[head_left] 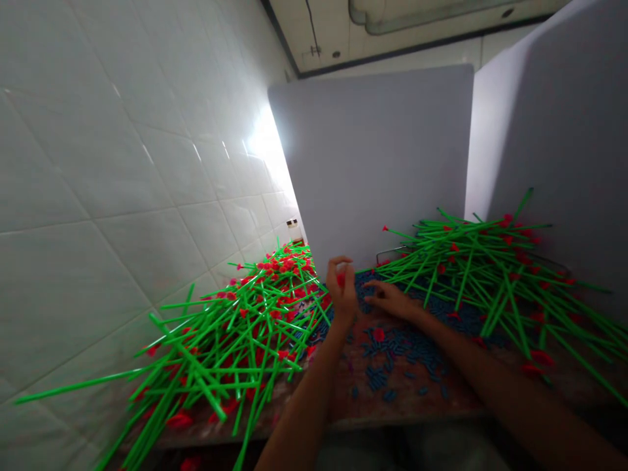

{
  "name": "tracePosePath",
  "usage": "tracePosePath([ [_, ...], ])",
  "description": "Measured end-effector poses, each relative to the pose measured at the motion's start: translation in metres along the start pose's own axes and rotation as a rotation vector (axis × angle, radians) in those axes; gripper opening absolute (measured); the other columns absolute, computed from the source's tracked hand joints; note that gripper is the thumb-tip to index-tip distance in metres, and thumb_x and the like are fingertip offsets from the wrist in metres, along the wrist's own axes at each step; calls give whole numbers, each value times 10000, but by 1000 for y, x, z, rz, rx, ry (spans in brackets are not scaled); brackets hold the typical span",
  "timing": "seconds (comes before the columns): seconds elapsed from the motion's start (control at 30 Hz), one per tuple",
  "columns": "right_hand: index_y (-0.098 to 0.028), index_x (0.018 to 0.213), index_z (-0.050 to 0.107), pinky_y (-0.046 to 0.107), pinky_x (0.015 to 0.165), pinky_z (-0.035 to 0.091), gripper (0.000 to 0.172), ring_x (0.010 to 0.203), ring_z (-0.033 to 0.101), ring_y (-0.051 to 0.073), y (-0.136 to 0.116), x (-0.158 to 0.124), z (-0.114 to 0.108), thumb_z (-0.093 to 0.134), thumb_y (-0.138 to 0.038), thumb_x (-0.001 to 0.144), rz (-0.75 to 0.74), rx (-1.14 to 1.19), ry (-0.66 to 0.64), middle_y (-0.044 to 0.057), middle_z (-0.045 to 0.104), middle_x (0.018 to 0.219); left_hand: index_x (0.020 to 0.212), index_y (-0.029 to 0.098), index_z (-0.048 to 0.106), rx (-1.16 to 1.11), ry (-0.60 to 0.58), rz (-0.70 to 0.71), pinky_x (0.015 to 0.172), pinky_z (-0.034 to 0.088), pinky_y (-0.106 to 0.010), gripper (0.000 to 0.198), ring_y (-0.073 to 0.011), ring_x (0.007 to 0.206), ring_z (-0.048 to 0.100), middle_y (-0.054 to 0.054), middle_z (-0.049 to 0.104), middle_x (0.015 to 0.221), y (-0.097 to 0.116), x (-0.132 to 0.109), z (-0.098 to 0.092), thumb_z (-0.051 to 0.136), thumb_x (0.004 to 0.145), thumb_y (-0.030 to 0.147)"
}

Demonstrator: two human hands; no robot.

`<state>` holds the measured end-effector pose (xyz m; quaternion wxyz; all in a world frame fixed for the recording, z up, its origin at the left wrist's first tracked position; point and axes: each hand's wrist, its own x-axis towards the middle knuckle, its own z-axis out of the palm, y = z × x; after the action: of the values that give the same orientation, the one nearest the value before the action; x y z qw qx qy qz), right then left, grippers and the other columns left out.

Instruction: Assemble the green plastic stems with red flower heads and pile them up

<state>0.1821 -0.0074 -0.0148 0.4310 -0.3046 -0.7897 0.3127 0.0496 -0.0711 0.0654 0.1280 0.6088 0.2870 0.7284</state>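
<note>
My left hand (341, 288) is raised over the middle of the table, its fingers curled round a small red piece (340, 279). My right hand (388, 298) lies low on the table just to its right, fingers reaching into a scatter of small dark blue pieces (407, 353); whether it holds one I cannot make out. A big heap of green sticks with red tips (245, 327) lies to the left of my left hand. A second heap of the same sticks (490, 275) lies to the right, past my right hand.
A white tiled wall (122, 183) runs along the left. Grey divider panels (377, 163) stand behind and to the right of the table. A small jar (294, 229) stands in the far corner. Loose red pieces (540, 358) lie on the brown tabletop (392, 409).
</note>
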Motion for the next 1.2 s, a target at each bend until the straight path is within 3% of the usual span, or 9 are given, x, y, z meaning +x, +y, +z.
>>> tracePosePath([
  [0.1,-169,1127,573,213,530,323,394,568,463,115,9,2,-7,613,-359,784,29,-55,67,-33,500,632,899,186,487,-223,236,-41,462,204,-188,115,-55,431,248,95,245,506,-14,20,-16,492,811,259],
  [0.2,-165,1134,559,218,559,343,404,584,472,113,20,4,-12,629,-314,765,52,-51,97,-41,498,642,803,199,443,-369,394,-68,446,195,-195,74,-56,386,183,110,165,455,-37,37,-41,446,768,263],
  [0.33,-168,1096,585,218,573,354,394,600,473,110,25,5,-15,658,-266,721,63,-45,135,-39,509,659,614,220,264,-386,389,-211,427,234,-224,233,-70,352,154,101,122,400,-70,42,-78,352,761,378],
  [0.47,-156,991,625,216,543,338,303,581,468,114,22,8,-15,645,-276,714,79,6,134,-34,515,640,565,219,118,-371,359,-288,429,280,-252,308,-78,317,153,88,66,354,-94,36,-98,295,723,416],
  [0.67,-146,928,638,221,576,353,312,629,480,130,4,10,-19,633,-394,739,31,107,171,-11,530,678,535,210,53,-360,321,-306,439,294,-270,401,-79,310,161,71,48,319,-107,34,-104,307,697,475],
  [0.83,-158,663,562,228,574,338,375,580,453,123,-16,7,-24,485,-476,846,-50,115,161,-16,489,594,510,211,90,-377,257,-291,463,321,-273,395,-79,343,172,63,92,343,-103,32,-106,366,713,409],
  [0.93,-162,638,541,231,563,333,383,570,453,126,-20,6,-27,488,-480,843,-67,82,177,-15,483,572,514,208,134,-406,222,-296,484,343,-255,372,-76,369,194,69,112,381,-97,31,-104,401,728,354],
  [1.1,-166,644,552,235,536,324,349,541,432,125,-17,8,-29,496,-458,827,-60,85,243,-11,472,567,574,207,312,-301,189,-448,541,389,-254,316,-95,462,358,55,247,473,-89,35,-99,391,759,450],
  [1.2,-169,628,544,240,538,327,340,542,431,131,-16,9,-29,497,-445,821,-71,76,279,-8,466,561,686,215,386,-156,244,-598,545,412,-260,334,-108,503,424,39,351,542,-91,36,-94,325,781,529],
])
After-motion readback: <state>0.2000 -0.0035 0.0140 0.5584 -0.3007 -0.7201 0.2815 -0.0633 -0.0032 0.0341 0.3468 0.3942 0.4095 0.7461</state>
